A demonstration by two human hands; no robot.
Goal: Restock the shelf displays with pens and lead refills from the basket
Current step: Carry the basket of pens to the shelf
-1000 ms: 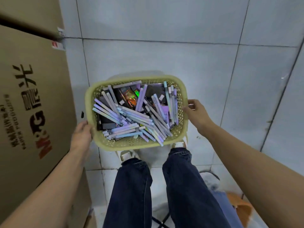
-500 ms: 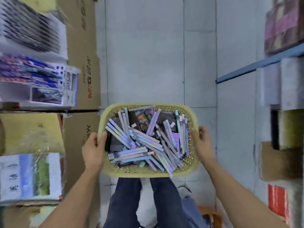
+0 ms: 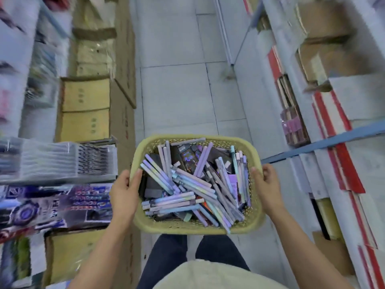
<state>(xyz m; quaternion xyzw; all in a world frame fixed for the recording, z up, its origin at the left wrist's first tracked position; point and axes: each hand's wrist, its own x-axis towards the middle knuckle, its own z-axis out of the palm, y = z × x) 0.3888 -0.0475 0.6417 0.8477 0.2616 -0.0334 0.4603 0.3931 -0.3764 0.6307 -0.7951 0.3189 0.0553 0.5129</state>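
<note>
Basket (image 3: 195,228): yellow-green plastic, perforated walls, held level in front of me over the aisle floor (image 3: 177,90), touching no shelf. Left grip (image 3: 125,192): clamped on the basket's left rim, thumb hooked over the edge and lying against the inner wall, other fingers hidden beneath the rim. Right grip (image 3: 265,188): clamped on the right rim, thumb on top of the edge, fingers wrapped round the outside and out of sight. Contents: a loose, criss-crossed heap of pens (image 3: 187,184), barrels lilac, pale blue and grey, filling the basket from wall to wall; several at the near right corner poke over the rim. Under the pens lie flat dark packets (image 3: 153,187); the print is too blurred to read, so I cannot tell whether these are lead refills. Left of the basket: a shelf display (image 3: 62,161) of clear-packed stock in rows, and nearer me purple-printed cartons (image 3: 52,203), all motion-blurred. Beyond the basket to the left: stacked cardboard boxes (image 3: 85,109) standing on the floor. Right of the basket: white shelving with a blue edge rail (image 3: 325,142) running close to the basket's far right corner, and red-and-white stock (image 3: 341,163) behind it. Below the basket, nearest me: my legs in dark jeans (image 3: 166,253) and a pale shirt hem (image 3: 208,276).
</note>
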